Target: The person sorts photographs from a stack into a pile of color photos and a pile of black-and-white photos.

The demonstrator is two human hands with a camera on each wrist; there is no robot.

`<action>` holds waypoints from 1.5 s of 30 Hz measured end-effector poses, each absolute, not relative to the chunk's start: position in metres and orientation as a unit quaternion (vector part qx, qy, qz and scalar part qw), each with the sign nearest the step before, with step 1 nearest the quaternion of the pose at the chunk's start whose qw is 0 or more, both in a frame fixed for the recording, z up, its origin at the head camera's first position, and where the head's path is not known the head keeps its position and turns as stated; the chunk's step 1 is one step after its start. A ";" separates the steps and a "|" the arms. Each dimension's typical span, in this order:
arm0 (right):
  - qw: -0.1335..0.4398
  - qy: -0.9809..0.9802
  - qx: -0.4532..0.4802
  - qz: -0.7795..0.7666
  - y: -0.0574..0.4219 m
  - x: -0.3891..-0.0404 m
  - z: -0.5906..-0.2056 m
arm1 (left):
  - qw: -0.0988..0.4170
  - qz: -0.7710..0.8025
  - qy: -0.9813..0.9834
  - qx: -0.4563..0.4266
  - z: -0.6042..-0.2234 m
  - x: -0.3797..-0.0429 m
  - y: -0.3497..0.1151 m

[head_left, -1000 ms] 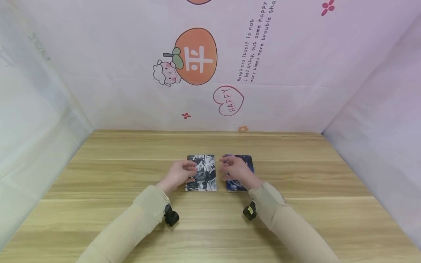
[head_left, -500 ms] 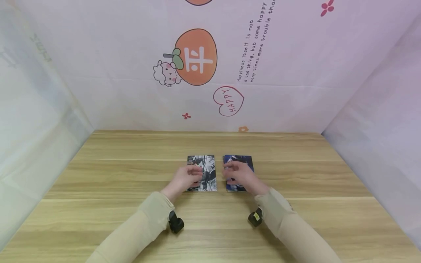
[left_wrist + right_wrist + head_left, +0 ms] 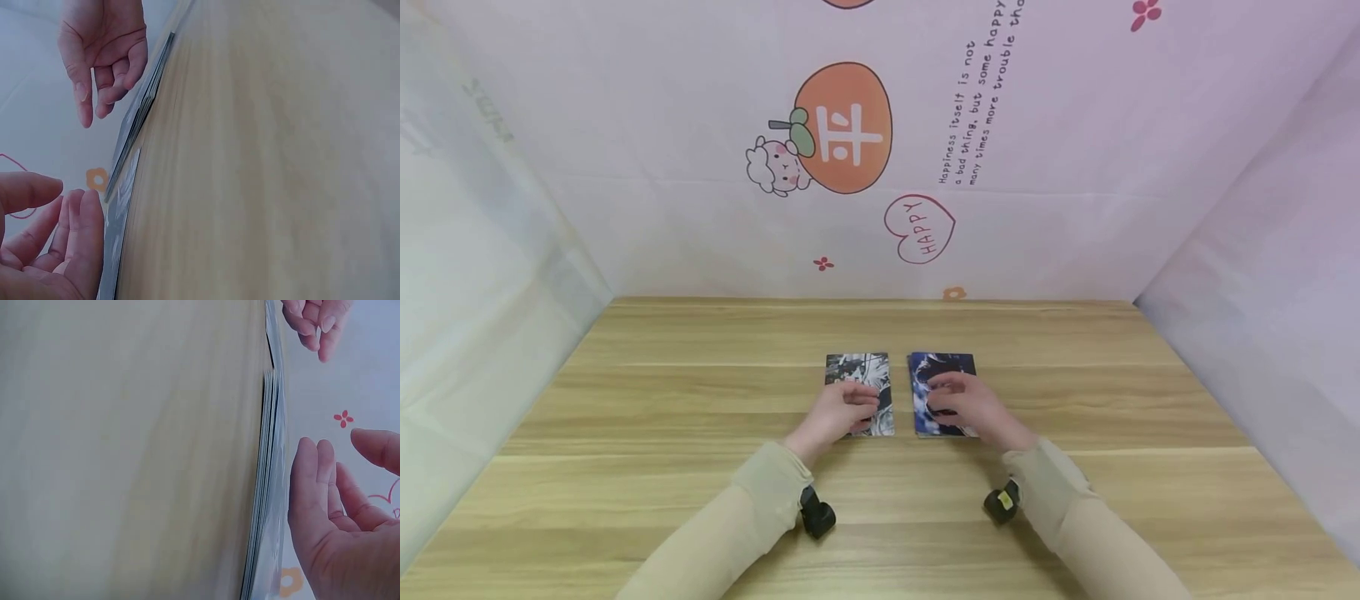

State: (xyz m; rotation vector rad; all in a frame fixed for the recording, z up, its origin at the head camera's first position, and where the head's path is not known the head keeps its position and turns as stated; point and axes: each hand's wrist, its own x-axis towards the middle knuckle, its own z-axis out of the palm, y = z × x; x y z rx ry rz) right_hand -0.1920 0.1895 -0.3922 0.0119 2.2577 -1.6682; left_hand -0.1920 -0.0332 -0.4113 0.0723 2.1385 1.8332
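Two sets of printed picture cards lie side by side in the head view. My left hand (image 3: 838, 412) hovers over the black-and-white card (image 3: 857, 367) on the left, covering part of it. Over the dark blue card stack (image 3: 922, 423) on the right is my right hand (image 3: 973, 407), fingers loosely bent. The right wrist view shows the layered edges of several cards in that stack (image 3: 259, 506), with the right-hand fingers (image 3: 304, 481) apart from it. In the left wrist view, the left fingers (image 3: 84, 237) hold nothing beside the thin left card (image 3: 115, 250).
The cards lie on a wood-grain table (image 3: 880, 533). A printed white cloth (image 3: 700, 208) rises behind it, and pale cloth stands along both sides. Small black cameras (image 3: 817, 514) hang from both wrists, below the beige sleeves.
Both hands have shifted rightward and slightly nearer, above the cards. More of the blue stack's left side shows now. The card sets stay in nearly the same places.
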 end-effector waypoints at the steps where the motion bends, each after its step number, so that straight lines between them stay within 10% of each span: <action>1: 0.164 0.794 0.005 -0.586 0.192 -0.192 -0.392 | 0.162 0.642 0.749 0.025 -0.411 -0.192 -0.032; 45: 0.150 0.786 0.041 -0.598 0.255 -0.200 -0.388 | 0.158 0.688 0.707 0.025 -0.411 -0.205 0.015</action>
